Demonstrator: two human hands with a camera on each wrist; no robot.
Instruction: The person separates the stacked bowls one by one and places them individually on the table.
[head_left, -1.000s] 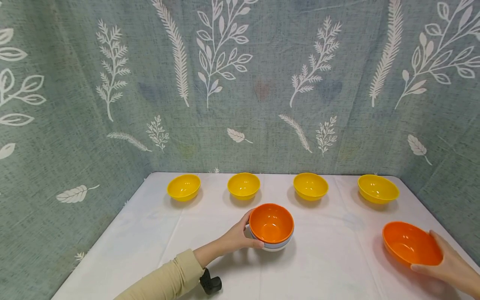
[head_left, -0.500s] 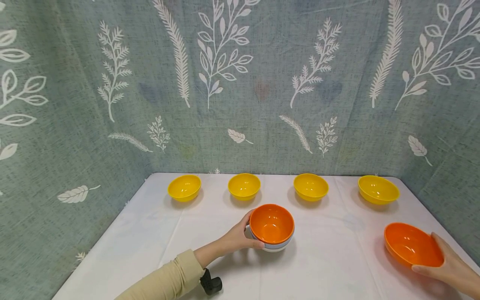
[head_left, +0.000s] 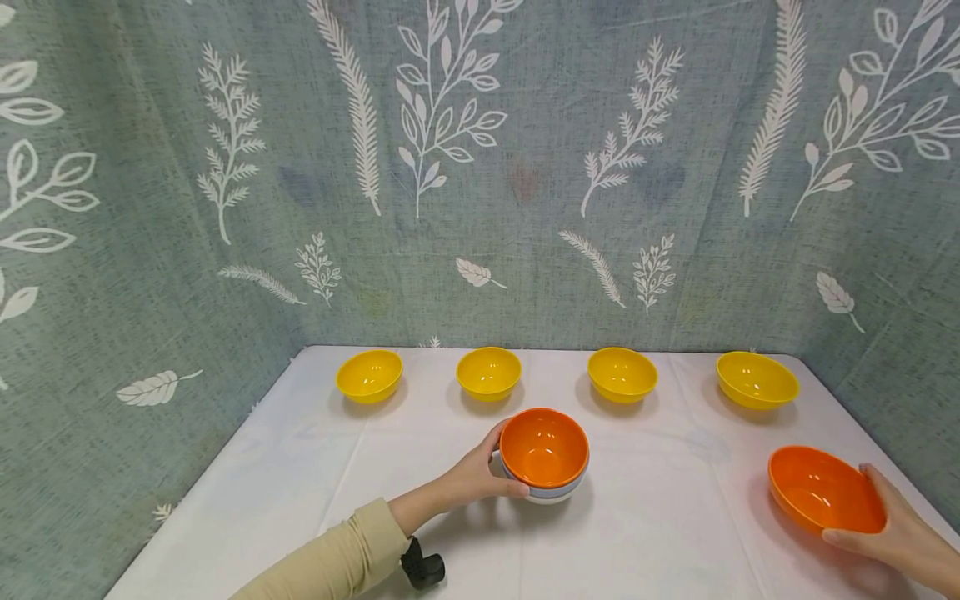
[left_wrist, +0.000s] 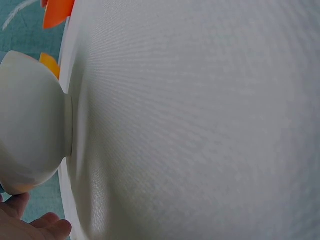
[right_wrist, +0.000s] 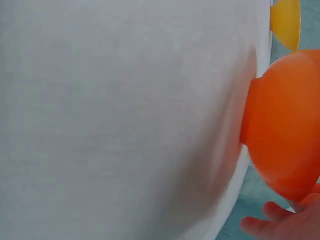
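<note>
At the middle of the table my left hand [head_left: 476,471] grips the left side of a bowl stack, its thumb at the front and its fingers behind. On top sits an orange bowl [head_left: 543,450], nested in a blue-grey bowl [head_left: 553,490], with a white bowl [left_wrist: 32,120] lowest. At the right, my right hand [head_left: 900,529] pinches the rim of a larger orange bowl [head_left: 821,487]; its thumb lies at the near side. In the right wrist view the larger bowl's foot [right_wrist: 249,112] is at the tablecloth. Both orange bowls look bare inside.
Along the back edge stand several yellow bowls [head_left: 489,375] in a spaced row. A white cloth covers the table [head_left: 637,533]. Leaf-patterned green fabric [head_left: 525,167] hangs behind and at both sides. A black device [head_left: 423,567] is under my left wrist.
</note>
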